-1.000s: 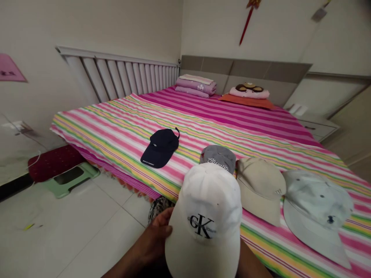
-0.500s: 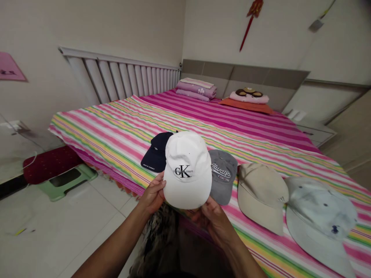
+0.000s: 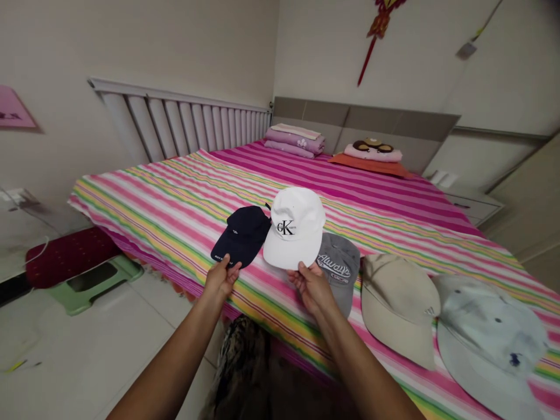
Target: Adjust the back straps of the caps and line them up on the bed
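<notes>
My right hand [image 3: 310, 283] pinches the brim of a white baseball cap [image 3: 297, 224] with black "CK" lettering, thumb on top. The white cap is held over the striped bedspread, between a navy cap [image 3: 245, 230] and a grey cap [image 3: 340, 259] marked "Always", partly covering the grey one. My left hand [image 3: 222, 277] is closed on the front edge of the navy cap's brim, its thumb on the upper side. To the right lie a beige cap [image 3: 400, 306] and a pale blue cap [image 3: 492, 332] with a small dark logo.
The caps lie on a bed with a striped bedspread [image 3: 166, 198]. Folded purple bedding [image 3: 295, 140] and a pink bundle [image 3: 371, 151] rest near the headboard [image 3: 385, 122]. A radiator [image 3: 188, 119] runs along the left wall. On the floor stands a green stool [image 3: 94, 286] beside a dark red cushion [image 3: 72, 254].
My left hand has let go of the white cap and taken the navy cap's brim. The white cap has moved away from me and slightly right, now held by my right hand alone.
</notes>
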